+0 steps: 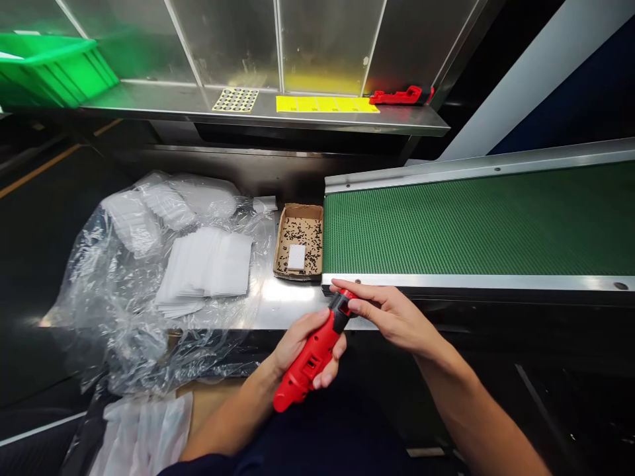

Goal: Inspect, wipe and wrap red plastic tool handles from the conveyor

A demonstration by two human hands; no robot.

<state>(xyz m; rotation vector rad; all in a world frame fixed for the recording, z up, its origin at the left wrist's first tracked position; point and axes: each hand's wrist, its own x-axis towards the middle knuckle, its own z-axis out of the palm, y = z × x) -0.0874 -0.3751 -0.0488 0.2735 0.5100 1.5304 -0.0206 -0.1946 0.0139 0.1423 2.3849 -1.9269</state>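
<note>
A red and black tool housing [310, 360] lies slantwise in front of me, its dark end pointing up and right. My left hand [302, 340] is wrapped around its red body. At the upper end my right hand [391, 314] pinches the red tip between thumb and fingers. Just beyond my hands stands a shallow cardboard box [278, 254] with many tiny black parts scattered inside. A small white block [296, 257] lies in that box.
White foam sleeves [208, 268] lie on clear plastic film at the left. A green conveyor belt [471, 225] with metal rails runs off to the right. On the shelf above are a green bin [59, 69], a sticker sheet [235, 99], yellow labels [325, 104] and another red housing [401, 96].
</note>
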